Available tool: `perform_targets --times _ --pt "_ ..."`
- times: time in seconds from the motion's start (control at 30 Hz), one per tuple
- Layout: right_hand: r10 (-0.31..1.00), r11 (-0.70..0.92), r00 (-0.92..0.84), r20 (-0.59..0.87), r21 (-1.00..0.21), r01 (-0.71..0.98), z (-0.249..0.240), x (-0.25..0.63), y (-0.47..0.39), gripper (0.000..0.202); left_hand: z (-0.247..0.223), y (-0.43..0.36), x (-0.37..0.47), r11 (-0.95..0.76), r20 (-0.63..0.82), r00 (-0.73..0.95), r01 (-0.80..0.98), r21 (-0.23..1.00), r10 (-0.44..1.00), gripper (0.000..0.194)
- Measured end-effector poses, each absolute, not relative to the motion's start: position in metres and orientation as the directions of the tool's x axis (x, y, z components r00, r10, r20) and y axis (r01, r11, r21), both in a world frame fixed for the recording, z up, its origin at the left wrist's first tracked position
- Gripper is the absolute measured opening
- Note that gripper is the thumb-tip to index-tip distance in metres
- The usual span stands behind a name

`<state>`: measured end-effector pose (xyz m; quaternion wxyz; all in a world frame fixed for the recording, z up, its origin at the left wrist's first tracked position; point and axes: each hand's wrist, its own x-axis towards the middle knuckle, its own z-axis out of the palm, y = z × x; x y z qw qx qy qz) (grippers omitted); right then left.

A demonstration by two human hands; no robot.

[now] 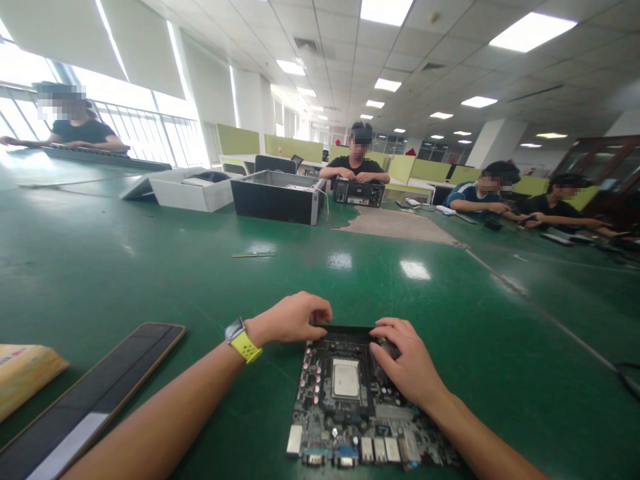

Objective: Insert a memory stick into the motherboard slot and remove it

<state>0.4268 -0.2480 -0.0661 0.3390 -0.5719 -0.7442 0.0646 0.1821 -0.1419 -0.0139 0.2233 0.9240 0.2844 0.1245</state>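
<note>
A motherboard (320, 417) lies flat on the green tabletop right before me, its ports towards me and a square silver processor (345, 378) in its socket. Along its far edge stands a thin dark strip, which looks like a memory module (350, 329). My left hand (295, 317), with a yellow-strapped watch (244, 340) at the wrist, is closed with thumb and curled fingers at the strip's left end. At the other end is my right hand (407, 360), fingers bent over the strip and the board's far right corner. Its fingertips partly hide the parts there.
On the left lie a large dark phone-like slab (95, 400) and a yellow packet (27, 373). A thin rod (253, 255) rests farther out. Beyond stand a white box (193, 193) and a black computer case (277, 200). Several people sit around the table; one handles a black unit (359, 193).
</note>
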Motion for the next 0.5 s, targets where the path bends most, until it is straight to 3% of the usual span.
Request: perform_targets --times 0.2,0.33,0.43,0.5 --pt "0.852 0.316 -0.052 0.521 -0.433 0.844 -0.050 0.424 -0.255 0.015 -0.003 -0.121 0.160 -0.676 0.210 0.694 0.510 0.532 0.689 0.038" --pt "0.825 0.372 -0.142 0.546 -0.336 0.865 -0.038 0.393 -0.279 0.026 -0.017 -0.100 0.142 -0.571 0.241 0.518 0.731 0.374 0.821 0.048" --pt "0.749 0.541 -0.350 0.563 -0.214 0.813 -0.056 0.352 -0.304 0.041 -0.034 -0.091 0.131 -0.470 0.119 0.454 0.850 0.239 0.883 0.065" --pt "0.707 0.550 -0.357 0.610 -0.156 0.821 -0.078 0.326 -0.318 0.035 -0.043 -0.089 0.128 -0.433 -0.006 0.443 0.880 0.195 0.897 0.070"
